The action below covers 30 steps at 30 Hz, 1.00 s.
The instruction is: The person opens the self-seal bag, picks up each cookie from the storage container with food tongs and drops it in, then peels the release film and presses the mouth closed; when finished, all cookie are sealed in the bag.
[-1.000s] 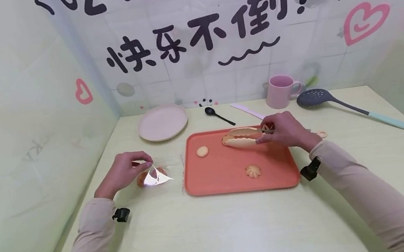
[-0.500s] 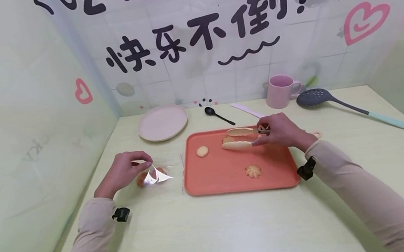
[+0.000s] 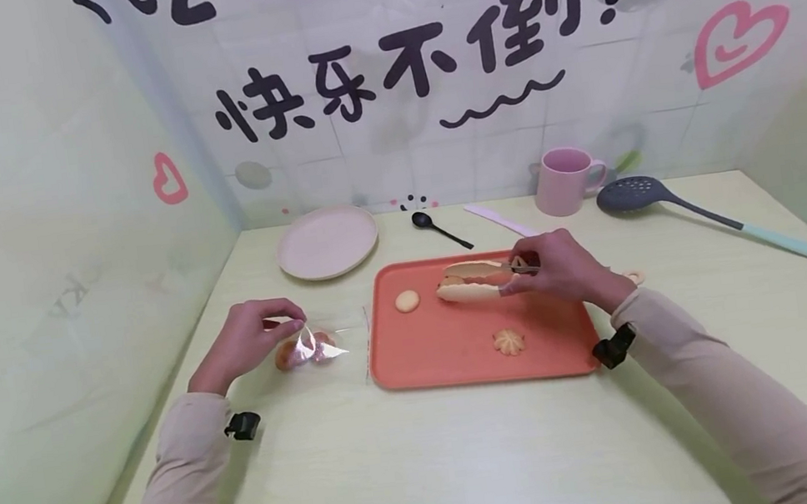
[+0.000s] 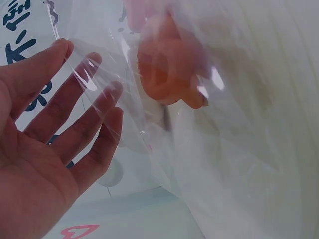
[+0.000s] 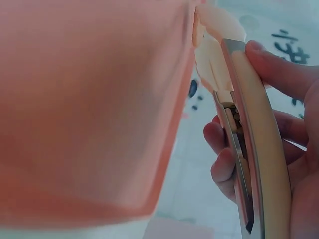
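Note:
My left hand (image 3: pixel 252 342) pinches the edge of a clear plastic bag (image 4: pixel 239 164) at the left of the table. Brown pastries (image 3: pixel 285 356) lie inside it, blurred by the film. Over the orange tray (image 3: pixel 439 357), my right hand (image 3: pixel 560 266) grips cream-coloured tongs (image 3: pixel 472 291) with metal parts. A small cookie (image 3: pixel 452 281) shows between the tong heads, mostly hidden; whether they squeeze it I cannot tell. To the left on the tray lies a plain round cookie (image 3: pixel 407 301). A flower-shaped cookie (image 3: pixel 509 342) sits nearer the front.
Behind the tray are a pink plate (image 3: pixel 327 244), a black spoon (image 3: pixel 424 220), a lilac knife (image 3: pixel 498 219) and a pink mug (image 3: pixel 563 182). At the right lies a slotted spatula (image 3: pixel 631 195) with a pale blue handle. A printed backdrop (image 3: pixel 399 152) stands behind.
The tongs and right hand have shifted slightly left, and the tong heads now cover more of the small cookie. My left hand stays at the bag. The head view has tilted slightly.

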Motion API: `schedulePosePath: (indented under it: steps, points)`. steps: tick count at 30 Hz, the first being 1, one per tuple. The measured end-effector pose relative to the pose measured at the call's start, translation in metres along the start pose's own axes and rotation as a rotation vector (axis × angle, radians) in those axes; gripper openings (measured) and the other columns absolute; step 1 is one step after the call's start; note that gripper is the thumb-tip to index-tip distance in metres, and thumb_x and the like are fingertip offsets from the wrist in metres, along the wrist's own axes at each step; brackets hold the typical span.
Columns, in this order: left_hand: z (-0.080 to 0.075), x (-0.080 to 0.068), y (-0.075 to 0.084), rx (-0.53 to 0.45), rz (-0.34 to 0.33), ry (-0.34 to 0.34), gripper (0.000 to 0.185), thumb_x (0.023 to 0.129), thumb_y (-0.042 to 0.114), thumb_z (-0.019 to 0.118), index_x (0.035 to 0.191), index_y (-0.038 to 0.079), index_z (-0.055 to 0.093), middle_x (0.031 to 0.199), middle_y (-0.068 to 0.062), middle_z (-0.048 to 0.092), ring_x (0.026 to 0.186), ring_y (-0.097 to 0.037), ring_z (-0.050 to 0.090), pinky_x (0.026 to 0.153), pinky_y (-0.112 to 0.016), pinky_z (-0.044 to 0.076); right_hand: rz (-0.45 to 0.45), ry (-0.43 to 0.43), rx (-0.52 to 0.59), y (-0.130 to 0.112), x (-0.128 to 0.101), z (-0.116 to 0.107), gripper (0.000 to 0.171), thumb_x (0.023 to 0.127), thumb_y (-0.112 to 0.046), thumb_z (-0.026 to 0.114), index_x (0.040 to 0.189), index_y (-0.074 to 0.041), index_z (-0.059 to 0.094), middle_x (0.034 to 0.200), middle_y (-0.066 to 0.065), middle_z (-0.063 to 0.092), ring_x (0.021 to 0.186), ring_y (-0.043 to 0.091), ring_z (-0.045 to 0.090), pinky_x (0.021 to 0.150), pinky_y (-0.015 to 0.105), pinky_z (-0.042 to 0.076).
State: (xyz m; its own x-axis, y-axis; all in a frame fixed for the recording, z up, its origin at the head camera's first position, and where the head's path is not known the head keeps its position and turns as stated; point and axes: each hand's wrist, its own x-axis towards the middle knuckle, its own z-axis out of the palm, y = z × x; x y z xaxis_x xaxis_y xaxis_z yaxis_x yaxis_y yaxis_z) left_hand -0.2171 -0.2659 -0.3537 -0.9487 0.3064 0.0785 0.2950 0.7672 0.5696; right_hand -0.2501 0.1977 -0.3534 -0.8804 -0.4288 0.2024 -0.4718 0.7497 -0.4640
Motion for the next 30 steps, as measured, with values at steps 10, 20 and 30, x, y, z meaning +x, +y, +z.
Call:
schedulePosePath:
  steps: [10, 20, 30]
  points:
    - [-0.006, -0.001, -0.001, 0.007, 0.011, 0.013, 0.013, 0.096, 0.012, 0.068, 0.106, 0.006, 0.074, 0.103, -0.009, 0.075, 0.101, -0.028, 0.071, 0.092, -0.047, 0.060, -0.174, -0.091, 0.098, -0.055, 0.004, 0.015, 0.034, 0.077, -0.039, 0.087, 0.098, -0.015, 0.074, 0.085, -0.005, 0.069, 0.077, 0.015, 0.060, 0.070, 0.026, 0.050]
    - [-0.006, -0.001, 0.000, -0.022, 0.004, 0.009, 0.015, 0.096, 0.013, 0.069, 0.107, 0.004, 0.074, 0.103, -0.009, 0.075, 0.100, -0.027, 0.073, 0.092, -0.046, 0.059, -0.215, -0.120, 0.039, -0.093, 0.026, 0.053, 0.038, 0.079, -0.040, 0.085, 0.102, -0.010, 0.075, 0.082, 0.003, 0.069, 0.068, 0.012, 0.051, 0.064, 0.024, 0.042]
    - [0.001, -0.001, 0.000, -0.045, -0.012, -0.006, 0.014, 0.095, 0.012, 0.069, 0.106, 0.005, 0.074, 0.104, -0.009, 0.075, 0.100, -0.028, 0.073, 0.091, -0.046, 0.059, -0.230, -0.061, 0.029, -0.112, 0.034, 0.076, 0.035, 0.077, -0.038, 0.087, 0.093, -0.009, 0.073, 0.065, -0.005, 0.049, 0.060, 0.008, 0.038, 0.057, 0.020, 0.030]
